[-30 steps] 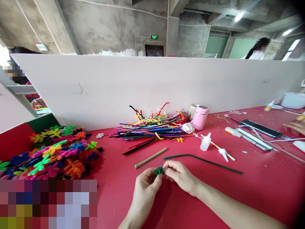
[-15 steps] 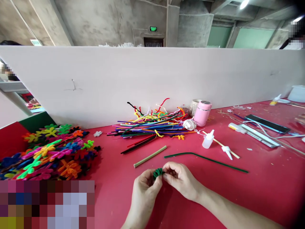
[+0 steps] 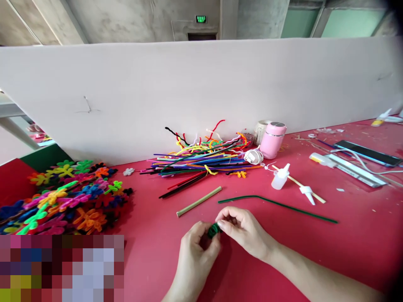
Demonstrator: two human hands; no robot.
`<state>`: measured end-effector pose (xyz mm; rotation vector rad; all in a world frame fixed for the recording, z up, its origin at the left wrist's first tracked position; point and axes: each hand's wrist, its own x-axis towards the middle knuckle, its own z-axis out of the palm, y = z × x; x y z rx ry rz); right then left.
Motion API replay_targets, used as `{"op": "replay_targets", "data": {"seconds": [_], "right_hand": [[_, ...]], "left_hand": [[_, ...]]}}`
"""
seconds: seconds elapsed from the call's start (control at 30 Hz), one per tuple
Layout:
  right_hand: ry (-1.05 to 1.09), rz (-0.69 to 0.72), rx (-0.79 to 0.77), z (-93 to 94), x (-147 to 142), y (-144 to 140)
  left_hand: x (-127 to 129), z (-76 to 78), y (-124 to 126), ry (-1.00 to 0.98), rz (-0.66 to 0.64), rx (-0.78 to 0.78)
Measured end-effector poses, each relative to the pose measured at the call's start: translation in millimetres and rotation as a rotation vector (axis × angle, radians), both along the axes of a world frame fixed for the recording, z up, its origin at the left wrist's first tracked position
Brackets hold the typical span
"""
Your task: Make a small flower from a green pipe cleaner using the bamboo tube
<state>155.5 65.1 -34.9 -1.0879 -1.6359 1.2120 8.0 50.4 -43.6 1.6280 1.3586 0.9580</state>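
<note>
My left hand (image 3: 197,256) and my right hand (image 3: 244,230) meet over the red table (image 3: 315,247), both pinching a small coiled green pipe cleaner (image 3: 213,230) between their fingertips. Just beyond the hands lie a straight green pipe cleaner (image 3: 277,204) and a thin bamboo stick (image 3: 199,201). Behind those is a heap of many-coloured pipe cleaners (image 3: 201,161).
A pile of finished pipe-cleaner flowers (image 3: 66,195) lies at the left. A pink cup (image 3: 272,140), a small white glue bottle (image 3: 280,177), a white nozzle on a skewer (image 3: 307,193), a phone (image 3: 367,153) and cables sit to the right. A white partition board (image 3: 189,92) closes off the back.
The camera has tilted down, so everything sits lower-to-higher in frame. My fingers have closed tighter around the green coil, which now shows less between the hands.
</note>
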Motion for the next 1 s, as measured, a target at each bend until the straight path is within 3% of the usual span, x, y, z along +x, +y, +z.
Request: {"op": "replay_targets", "data": {"seconds": [0.2, 0.4, 0.6, 1.0], "right_hand": [[0.023, 0.021, -0.025, -2.2, 3.0, 1.1], [0.169, -0.004, -0.140, -2.7, 1.7, 2.1], [0.274, -0.006, -0.248, -2.1, 2.1, 4.6], [0.299, 0.075, -0.276, -9.2, 4.6, 4.8]], "left_hand": [[-3.0, 1.8, -1.1, 0.020, -0.027, -0.006], [-0.2, 11.6, -1.7, 0.146, -0.033, 0.111], [0.3, 12.9, -3.5, 0.138, -0.017, 0.179], [0.4, 13.8, -5.8, 0.212, -0.065, 0.229]]}}
